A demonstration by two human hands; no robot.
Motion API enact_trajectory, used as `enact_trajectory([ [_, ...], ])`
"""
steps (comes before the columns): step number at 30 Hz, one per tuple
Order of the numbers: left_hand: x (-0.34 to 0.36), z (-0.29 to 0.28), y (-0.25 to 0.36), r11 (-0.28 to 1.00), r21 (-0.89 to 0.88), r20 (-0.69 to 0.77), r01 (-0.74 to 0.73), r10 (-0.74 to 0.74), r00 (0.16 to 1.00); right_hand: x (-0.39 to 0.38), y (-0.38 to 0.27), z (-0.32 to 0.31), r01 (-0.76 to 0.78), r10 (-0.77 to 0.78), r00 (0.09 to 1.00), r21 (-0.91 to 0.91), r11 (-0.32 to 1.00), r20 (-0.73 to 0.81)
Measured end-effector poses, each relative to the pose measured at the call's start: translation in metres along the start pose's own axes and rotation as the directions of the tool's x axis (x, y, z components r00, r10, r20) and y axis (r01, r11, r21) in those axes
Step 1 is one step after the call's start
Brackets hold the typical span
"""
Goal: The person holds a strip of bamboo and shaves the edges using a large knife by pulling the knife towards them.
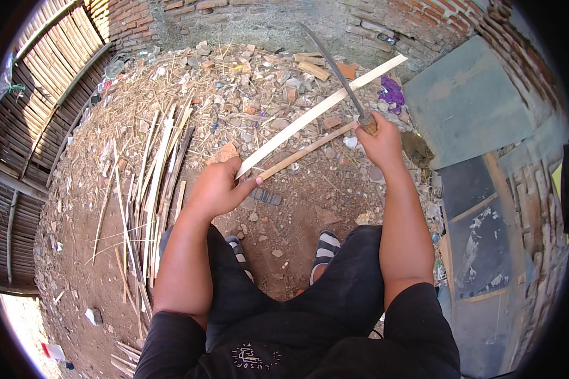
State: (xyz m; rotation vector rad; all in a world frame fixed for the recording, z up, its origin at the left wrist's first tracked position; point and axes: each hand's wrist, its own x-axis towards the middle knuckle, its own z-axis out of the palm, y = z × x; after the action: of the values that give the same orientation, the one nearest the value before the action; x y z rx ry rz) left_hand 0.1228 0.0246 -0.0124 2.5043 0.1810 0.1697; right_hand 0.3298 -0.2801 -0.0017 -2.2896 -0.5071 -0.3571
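Note:
My left hand [220, 189] is closed round the near end of a long pale bamboo strip [303, 122], which slants up and away to the right. A shorter brown strip [306, 150] starts at my left thumb and runs to the fingers of my right hand [380, 140]; whether it joins the pale one inside my left hand is hidden. My right hand grips the wooden handle [367, 124] of a machete. The long dark machete blade [335, 68] points up and leftward, crossing over the pale strip near its far end.
A pile of split bamboo strips [160, 170] lies on the dirt at left. Rubble and straw [234, 95] cover the ground toward a brick wall [234, 19]. Purple cloth [392, 93] and grey boards [471, 101] are at right. A bamboo wall [50, 69] stands left.

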Motion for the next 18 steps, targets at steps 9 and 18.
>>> enact_trajectory([
  [9, 0.000, 0.002, -0.002, 1.000, -0.009, 0.018, -0.007, 0.007, 1.000, -0.027, -0.050, 0.023, 0.497, -0.425, 0.818, -0.105, 0.861, 0.387],
  [18, 0.001, 0.001, -0.001, 1.000, -0.025, -0.020, 0.005, -0.005, 1.000, -0.006, -0.013, 0.005, -0.052, 0.052, 0.999, 0.027, 0.998, 0.007],
])
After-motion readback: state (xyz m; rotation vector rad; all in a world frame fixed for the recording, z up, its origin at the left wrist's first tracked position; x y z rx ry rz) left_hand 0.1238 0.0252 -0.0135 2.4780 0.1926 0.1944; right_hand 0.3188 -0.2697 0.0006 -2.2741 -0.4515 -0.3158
